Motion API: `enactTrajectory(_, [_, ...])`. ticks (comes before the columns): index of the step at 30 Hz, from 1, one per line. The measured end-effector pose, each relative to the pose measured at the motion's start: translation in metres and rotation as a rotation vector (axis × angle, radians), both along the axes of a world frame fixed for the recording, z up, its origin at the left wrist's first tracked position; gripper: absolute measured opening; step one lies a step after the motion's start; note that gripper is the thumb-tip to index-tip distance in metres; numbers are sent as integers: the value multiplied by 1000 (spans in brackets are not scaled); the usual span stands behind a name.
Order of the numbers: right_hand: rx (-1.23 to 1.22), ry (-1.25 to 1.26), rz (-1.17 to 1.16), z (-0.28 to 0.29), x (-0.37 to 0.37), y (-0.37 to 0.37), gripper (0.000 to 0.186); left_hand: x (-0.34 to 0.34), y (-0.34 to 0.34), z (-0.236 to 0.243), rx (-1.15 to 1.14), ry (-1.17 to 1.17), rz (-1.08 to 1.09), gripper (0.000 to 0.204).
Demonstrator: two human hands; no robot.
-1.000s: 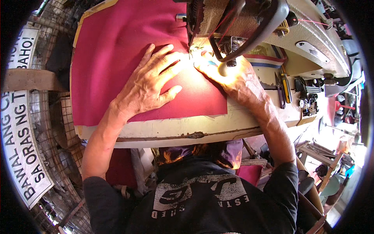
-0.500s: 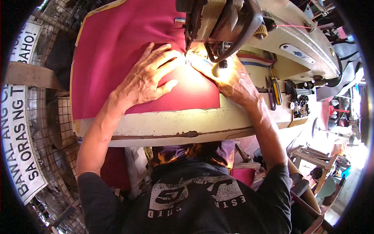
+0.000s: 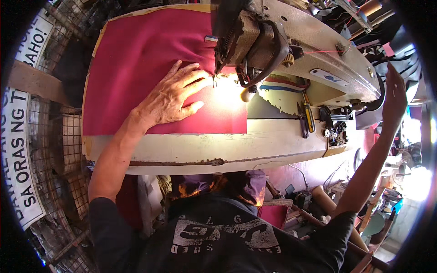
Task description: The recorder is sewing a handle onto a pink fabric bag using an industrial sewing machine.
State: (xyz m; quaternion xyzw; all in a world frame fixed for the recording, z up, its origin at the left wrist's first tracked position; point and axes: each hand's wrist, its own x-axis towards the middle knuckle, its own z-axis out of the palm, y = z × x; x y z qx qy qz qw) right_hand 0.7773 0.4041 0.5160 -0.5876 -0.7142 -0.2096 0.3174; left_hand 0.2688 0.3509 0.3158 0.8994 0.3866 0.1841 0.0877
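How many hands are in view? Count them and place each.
2: the left hand lies on the red cloth; the right hand is by the right end of the sewing machine, contact unclear. No others show.

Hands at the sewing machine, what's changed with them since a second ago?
The right hand has left the red cloth and swung out to the right, near the far end of the sewing machine; whether it touches anything there is unclear. The left hand still lies spread on the cloth, and the yellow-handled tool stays where it lay.
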Motion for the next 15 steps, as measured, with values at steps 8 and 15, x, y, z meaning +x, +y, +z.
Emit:
enactTrajectory(8, [-548, -95, -65, -24, 152, 144, 32, -1, 2, -1, 5, 19, 21, 60])
enactTrajectory(15, [-392, 487, -194, -52, 160, 71, 42, 2, 1, 0, 1, -7, 19, 60])
